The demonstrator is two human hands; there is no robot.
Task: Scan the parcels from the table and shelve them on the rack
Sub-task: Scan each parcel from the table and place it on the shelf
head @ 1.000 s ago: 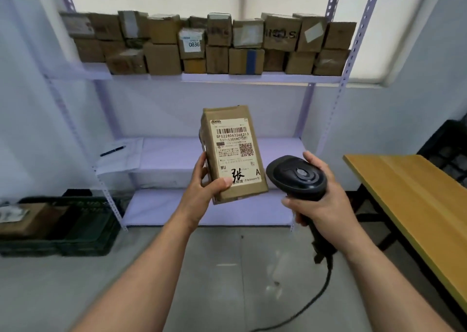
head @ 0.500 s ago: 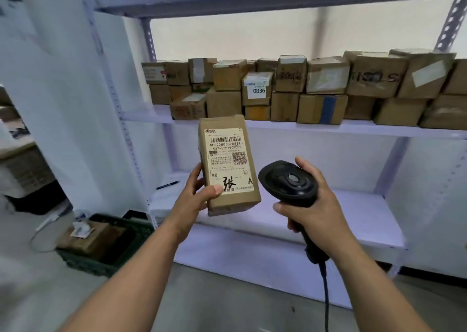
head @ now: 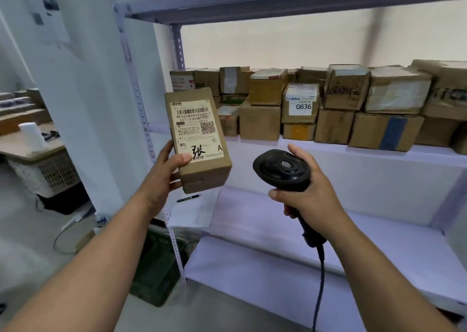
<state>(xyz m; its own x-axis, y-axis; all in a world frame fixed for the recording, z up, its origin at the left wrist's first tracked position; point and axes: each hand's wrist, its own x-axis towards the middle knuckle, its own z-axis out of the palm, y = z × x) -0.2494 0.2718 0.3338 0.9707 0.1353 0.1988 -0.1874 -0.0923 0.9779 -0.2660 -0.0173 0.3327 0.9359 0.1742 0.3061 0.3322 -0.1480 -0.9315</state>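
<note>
My left hand [head: 165, 177] grips a small brown cardboard parcel [head: 202, 165] upright, its white barcode label facing me. To its right, my right hand [head: 305, 192] holds a black corded barcode scanner [head: 281, 168] by the handle, the head level with the parcel's lower end and a short gap away. Both are in front of the pale metal rack [head: 353, 154]. Several stacked cardboard parcels [head: 333, 104] fill the rack's middle shelf, one marked 0836.
A pen [head: 189, 198] lies on a paper sheet on the lower shelf's left end. A dark green crate [head: 156, 263] sits on the floor beside the rack's perforated upright [head: 141, 119]. A white wall panel and a desk with a white cylinder [head: 31, 134] stand at left.
My view has moved closer to the rack and swung left; the wooden table has left the view. Both hands keep their hold, the parcel and scanner staying side by side.
</note>
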